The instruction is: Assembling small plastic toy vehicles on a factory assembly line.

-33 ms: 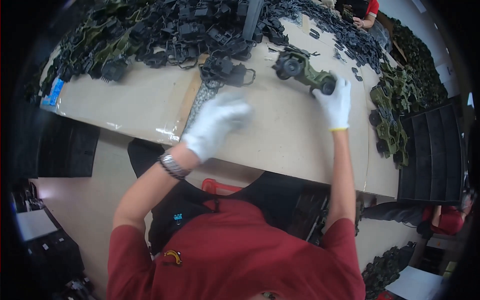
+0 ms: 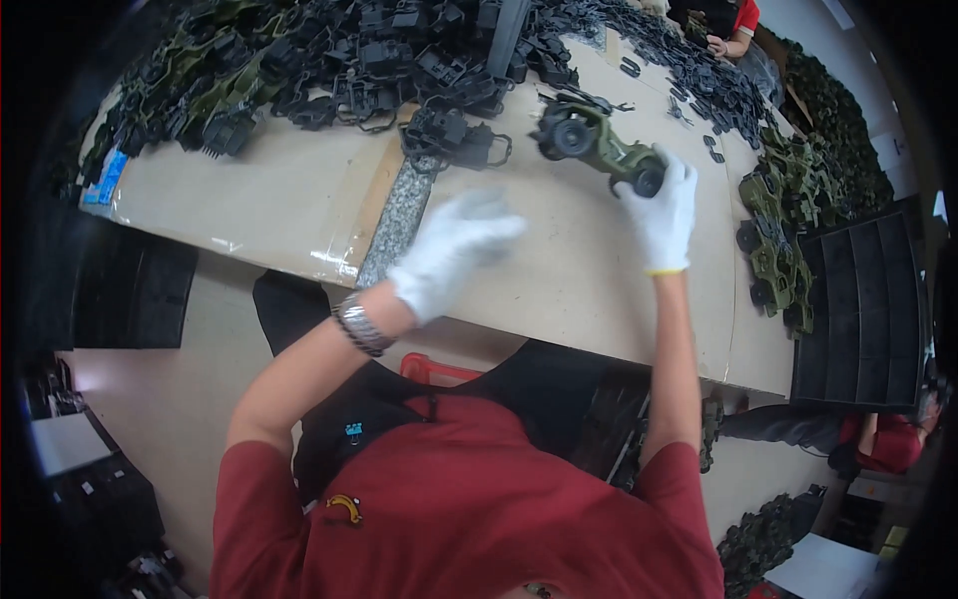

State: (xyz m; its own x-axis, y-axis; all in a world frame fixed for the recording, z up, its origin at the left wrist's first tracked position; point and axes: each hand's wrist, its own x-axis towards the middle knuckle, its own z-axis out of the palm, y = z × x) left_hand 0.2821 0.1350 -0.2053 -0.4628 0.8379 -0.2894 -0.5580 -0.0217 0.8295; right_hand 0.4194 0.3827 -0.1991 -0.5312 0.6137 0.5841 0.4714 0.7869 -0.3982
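Note:
A green toy jeep (image 2: 605,150) with black wheels is tilted over the right part of the table. My right hand (image 2: 663,215), in a white glove with a yellow cuff, is closed on its near end beside a rear wheel. My left hand (image 2: 454,245), also gloved in white, hovers over the table's near side, apart from the jeep. Motion smears its fingers, and I see nothing in them. Beyond it lies a black plastic frame part (image 2: 454,138), at the edge of a large heap of black parts (image 2: 389,60).
Green toy bodies (image 2: 215,115) are piled at the far left, and more green toy vehicles (image 2: 773,245) line the right edge. A black compartment tray (image 2: 860,304) stands right of the table (image 2: 599,290). Another person's hand (image 2: 717,45) shows at the far right.
My left hand has shifted a little to the right. The jeep, in my right hand, has moved slightly left and toward me.

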